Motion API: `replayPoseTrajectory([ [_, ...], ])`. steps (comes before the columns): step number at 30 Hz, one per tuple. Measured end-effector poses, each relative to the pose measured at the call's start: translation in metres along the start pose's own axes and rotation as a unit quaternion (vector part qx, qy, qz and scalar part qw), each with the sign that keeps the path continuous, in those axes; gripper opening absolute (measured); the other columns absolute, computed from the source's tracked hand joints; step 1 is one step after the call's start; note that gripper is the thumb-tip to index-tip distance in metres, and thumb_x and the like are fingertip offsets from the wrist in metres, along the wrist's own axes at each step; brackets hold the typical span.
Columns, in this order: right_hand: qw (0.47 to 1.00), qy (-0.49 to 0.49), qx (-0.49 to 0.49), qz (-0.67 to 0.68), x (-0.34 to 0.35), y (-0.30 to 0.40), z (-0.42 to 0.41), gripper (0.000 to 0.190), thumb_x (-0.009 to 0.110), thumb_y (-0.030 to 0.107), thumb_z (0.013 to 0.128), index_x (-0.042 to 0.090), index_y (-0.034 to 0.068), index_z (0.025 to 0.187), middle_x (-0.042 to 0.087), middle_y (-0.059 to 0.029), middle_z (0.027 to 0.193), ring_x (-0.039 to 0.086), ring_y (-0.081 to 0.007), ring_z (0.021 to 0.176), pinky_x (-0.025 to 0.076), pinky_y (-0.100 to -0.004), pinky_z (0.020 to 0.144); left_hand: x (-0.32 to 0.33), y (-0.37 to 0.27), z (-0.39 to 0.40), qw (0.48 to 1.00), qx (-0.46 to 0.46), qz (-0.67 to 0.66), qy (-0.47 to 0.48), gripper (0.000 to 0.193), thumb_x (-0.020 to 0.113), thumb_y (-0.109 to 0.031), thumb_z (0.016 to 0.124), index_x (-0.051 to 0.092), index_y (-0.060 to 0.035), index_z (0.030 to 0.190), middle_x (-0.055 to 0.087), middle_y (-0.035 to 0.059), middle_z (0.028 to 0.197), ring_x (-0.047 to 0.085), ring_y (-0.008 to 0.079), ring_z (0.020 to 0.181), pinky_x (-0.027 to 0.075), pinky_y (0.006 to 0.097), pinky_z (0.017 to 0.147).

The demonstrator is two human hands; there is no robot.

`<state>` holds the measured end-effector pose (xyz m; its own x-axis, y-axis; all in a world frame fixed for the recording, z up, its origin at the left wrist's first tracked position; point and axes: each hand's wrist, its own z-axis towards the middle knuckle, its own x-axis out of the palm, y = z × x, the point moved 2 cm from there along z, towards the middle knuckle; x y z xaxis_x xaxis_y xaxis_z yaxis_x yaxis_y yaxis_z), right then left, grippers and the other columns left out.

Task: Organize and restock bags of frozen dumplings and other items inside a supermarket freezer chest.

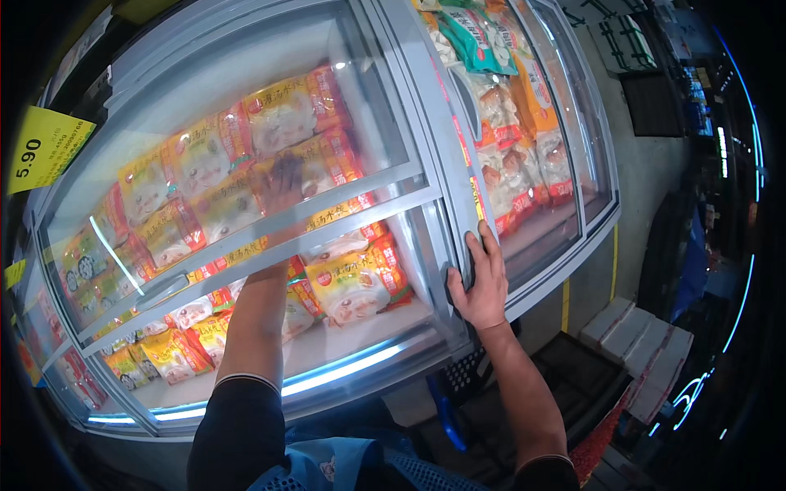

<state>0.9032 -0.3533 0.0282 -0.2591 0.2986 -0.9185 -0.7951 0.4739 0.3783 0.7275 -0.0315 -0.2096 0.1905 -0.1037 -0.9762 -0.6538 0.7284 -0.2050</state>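
My left arm reaches through the gap at the front of a chest freezer (368,362), under its sliding glass lid (362,178). Through the glass, my left hand (281,181) shows dimly over a yellow and red bag of frozen dumplings (316,159). Its grip is too blurred to make out. Similar bags stand in rows around it, and one bag (350,285) leans at the front right of the gap. My right hand (485,282) rests on the grey frame (436,123) at the freezer's right end, fingers apart, with nothing in it.
A second freezer compartment (540,270) on the right holds bagged frozen food (503,166). A yellow price tag (49,147) stands at the left rim. White boxes (638,356) are stacked at lower right, near a dark crate (559,380) on the floor.
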Motion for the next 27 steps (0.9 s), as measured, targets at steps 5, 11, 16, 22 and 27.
replayPoseTrajectory([
  [5, 1.000, 0.001, 0.004, -0.002, 0.001, -0.003, -0.001, 0.064, 0.073, 0.016, 0.087, 0.054, 0.007, 0.147, 0.048, -0.0214, 0.157, 0.054, -0.0428, 0.137, 0.048, -0.0505, 0.109, -0.006, -0.016, -0.007, 0.999, 0.016, -0.039, 0.012, 0.071, 0.058, -0.043, 0.102, 0.037, -0.0108, 0.162, 0.029, 0.0158, 0.172, 0.027, 0.0347, 0.159, 0.019, 0.0589, 0.129],
  [11, 1.000, -0.003, 0.021, 0.005, -0.002, -0.001, 0.000, 0.063, 0.073, 0.017, 0.087, 0.055, 0.006, 0.147, 0.048, -0.0212, 0.157, 0.053, -0.0433, 0.137, 0.048, -0.0509, 0.111, -0.006, -0.047, 0.001, 0.992, 0.051, -0.114, 0.016, 0.070, 0.060, -0.041, 0.101, 0.039, -0.0108, 0.161, 0.033, 0.0145, 0.170, 0.029, 0.0342, 0.158, 0.018, 0.0608, 0.129],
  [16, 1.000, -0.004, -0.006, 0.003, 0.002, 0.009, 0.005, 0.064, 0.072, 0.017, 0.087, 0.054, 0.006, 0.148, 0.046, -0.0203, 0.159, 0.052, -0.0436, 0.139, 0.046, -0.0506, 0.112, -0.021, -0.054, -0.006, 0.985, 0.069, -0.157, 0.014, 0.069, 0.061, -0.040, 0.101, 0.041, -0.0108, 0.160, 0.036, 0.0133, 0.169, 0.030, 0.0339, 0.158, 0.017, 0.0623, 0.128],
  [22, 1.000, 0.010, 0.005, -0.003, -0.005, 0.008, -0.002, 0.064, 0.068, 0.015, 0.091, 0.048, 0.002, 0.151, 0.040, -0.0231, 0.163, 0.045, -0.0443, 0.146, 0.042, -0.0491, 0.119, -0.162, -0.079, -0.106, 0.885, 0.100, -0.447, 0.088, 0.046, 0.067, -0.020, 0.097, 0.061, -0.0048, 0.140, 0.064, 0.0223, 0.137, 0.056, 0.0426, 0.134, 0.044, 0.0528, 0.115],
  [27, 1.000, -0.001, 0.006, -0.006, -0.006, 0.016, -0.007, 0.063, 0.068, 0.016, 0.090, 0.051, 0.002, 0.149, 0.041, -0.0220, 0.162, 0.046, -0.0441, 0.145, 0.043, -0.0509, 0.117, -0.279, 0.006, -0.162, 0.926, 0.041, -0.346, -0.147, 0.043, 0.067, -0.010, 0.094, 0.062, 0.0007, 0.135, 0.063, 0.0218, 0.137, 0.055, 0.0426, 0.135, 0.044, 0.0512, 0.113],
])
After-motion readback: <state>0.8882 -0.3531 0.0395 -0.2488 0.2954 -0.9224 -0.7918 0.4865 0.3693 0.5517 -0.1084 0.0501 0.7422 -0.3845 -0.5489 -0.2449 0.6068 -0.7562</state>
